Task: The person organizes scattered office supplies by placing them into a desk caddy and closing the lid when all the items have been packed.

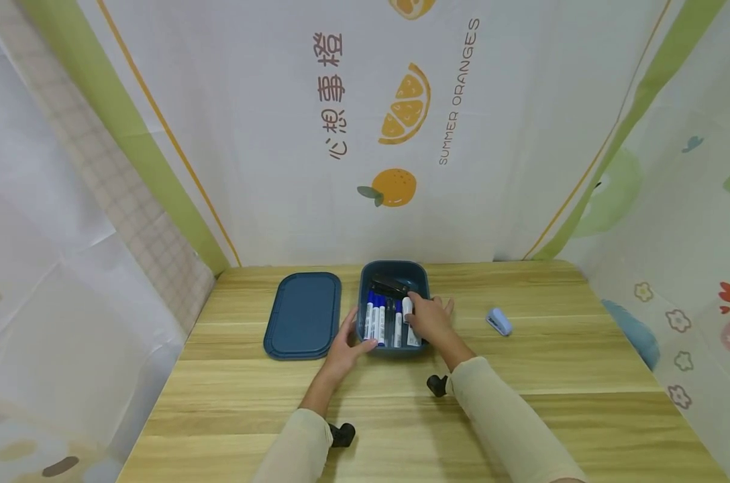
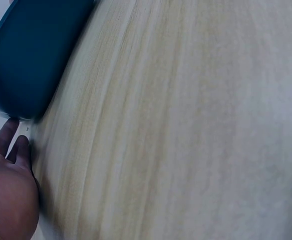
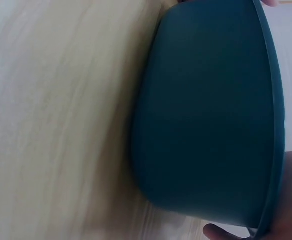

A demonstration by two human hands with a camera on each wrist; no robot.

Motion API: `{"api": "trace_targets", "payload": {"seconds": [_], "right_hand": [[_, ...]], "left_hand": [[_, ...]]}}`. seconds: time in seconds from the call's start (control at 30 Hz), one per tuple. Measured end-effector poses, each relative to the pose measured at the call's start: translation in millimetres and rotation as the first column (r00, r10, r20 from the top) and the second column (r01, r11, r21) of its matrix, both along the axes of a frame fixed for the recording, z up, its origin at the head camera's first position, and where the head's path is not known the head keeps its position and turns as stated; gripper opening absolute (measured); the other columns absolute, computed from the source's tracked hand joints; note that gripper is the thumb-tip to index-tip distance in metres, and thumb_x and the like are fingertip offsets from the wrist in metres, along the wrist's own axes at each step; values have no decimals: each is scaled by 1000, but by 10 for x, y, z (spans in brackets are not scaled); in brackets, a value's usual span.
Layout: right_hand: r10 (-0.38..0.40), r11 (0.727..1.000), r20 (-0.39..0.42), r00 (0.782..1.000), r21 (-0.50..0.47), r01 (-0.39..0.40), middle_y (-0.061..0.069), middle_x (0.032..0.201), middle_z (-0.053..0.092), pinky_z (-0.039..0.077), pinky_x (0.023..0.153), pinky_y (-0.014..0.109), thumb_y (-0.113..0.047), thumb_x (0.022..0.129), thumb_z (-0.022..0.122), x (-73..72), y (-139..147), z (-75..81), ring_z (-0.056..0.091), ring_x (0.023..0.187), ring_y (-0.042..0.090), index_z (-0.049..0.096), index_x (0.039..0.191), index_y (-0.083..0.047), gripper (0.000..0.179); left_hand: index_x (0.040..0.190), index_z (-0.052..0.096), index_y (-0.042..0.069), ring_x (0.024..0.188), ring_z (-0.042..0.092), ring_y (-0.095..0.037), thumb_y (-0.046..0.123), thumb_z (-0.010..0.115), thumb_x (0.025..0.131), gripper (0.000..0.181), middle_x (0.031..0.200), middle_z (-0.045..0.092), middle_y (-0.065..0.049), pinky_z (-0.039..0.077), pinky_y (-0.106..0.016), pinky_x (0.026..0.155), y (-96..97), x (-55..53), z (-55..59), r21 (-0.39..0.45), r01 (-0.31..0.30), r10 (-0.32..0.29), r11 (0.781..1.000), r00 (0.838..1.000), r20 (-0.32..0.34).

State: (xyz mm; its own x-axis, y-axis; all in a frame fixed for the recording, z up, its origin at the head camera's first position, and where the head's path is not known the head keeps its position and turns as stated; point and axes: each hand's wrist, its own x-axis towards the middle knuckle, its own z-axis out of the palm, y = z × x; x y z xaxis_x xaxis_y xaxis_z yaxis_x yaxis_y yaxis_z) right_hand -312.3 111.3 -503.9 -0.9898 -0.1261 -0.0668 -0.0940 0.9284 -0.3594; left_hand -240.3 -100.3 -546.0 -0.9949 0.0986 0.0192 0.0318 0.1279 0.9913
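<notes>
A dark blue plastic box (image 1: 363, 288) stands on the wooden table, holding several white markers (image 1: 375, 322) with blue caps. Behind the markers in the box lies a long black object (image 1: 389, 286) like a stapler. My left hand (image 1: 343, 349) rests against the box's front left corner, fingers straight along its side, thumb at the front rim. Over the box's right side reaches my right hand (image 1: 430, 318), thumb and index finger pinching a small white rounded object (image 1: 407, 307). In the right wrist view the box's outer wall (image 3: 210, 110) hides most of that hand.
Left of the box lies its dark blue lid (image 1: 302, 315), flat on the table (image 1: 238, 402). A small light-blue stapler (image 1: 499, 322) sits to the right. A printed white cloth (image 1: 268, 168) hangs behind the table's far edge.
</notes>
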Motion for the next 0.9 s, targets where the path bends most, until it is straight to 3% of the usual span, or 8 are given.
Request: {"api": "trace_targets", "payload": {"seconds": [0.43, 0.6, 0.7, 0.87, 0.9], "right_hand": [[-16, 1000, -14, 1000, -16, 16, 12, 135, 58, 4, 108, 68, -29, 92, 68, 12, 14, -10, 40, 130, 43, 50, 144, -20, 55], [-3, 1000, -30, 1000, -24, 3, 9, 125, 65, 4, 108, 69, -33, 92, 69, 20, 34, -18, 41, 128, 44, 50, 144, -21, 57], [-1, 998, -55, 999, -57, -2, 4, 113, 69, 4, 108, 69, -33, 90, 70, 30, 54, -20, 43, 126, 44, 50, 143, -21, 58], [-5, 988, -114, 993, -156, -13, 1, 106, 68, 6, 108, 66, -29, 89, 72, 64, 119, 4, 45, 124, 41, 53, 141, -19, 56], [-2, 982, -123, 992, -186, -21, 2, 107, 69, 7, 109, 64, -28, 90, 72, 69, 144, 9, 46, 124, 40, 53, 140, -18, 55]], "left_hand": [[156, 22, 14, 134, 36, -40, 19, 76, 86, 88, 138, 47, -24, 22, -55, 111, 8, -2, -21, 7, 5, -5, 1000, 1000, -12], [156, 21, 12, 135, 34, -41, 18, 75, 86, 89, 140, 45, -26, 21, -57, 111, 15, 2, -9, 13, 11, -11, 1000, 1000, -18], [156, 22, 10, 135, 34, -42, 18, 75, 87, 88, 140, 44, -27, 21, -56, 112, 11, 37, 81, 19, 22, -22, 1000, 1000, -10], [156, 21, 10, 136, 33, -42, 16, 76, 86, 88, 141, 43, -28, 20, -56, 112, -3, 24, 70, 21, 18, -18, 1000, 1000, -1], [156, 22, 11, 136, 33, -42, 17, 76, 86, 89, 141, 43, -27, 20, -56, 112, -7, 3, 15, 22, 13, -13, 1000, 1000, -6]]}}
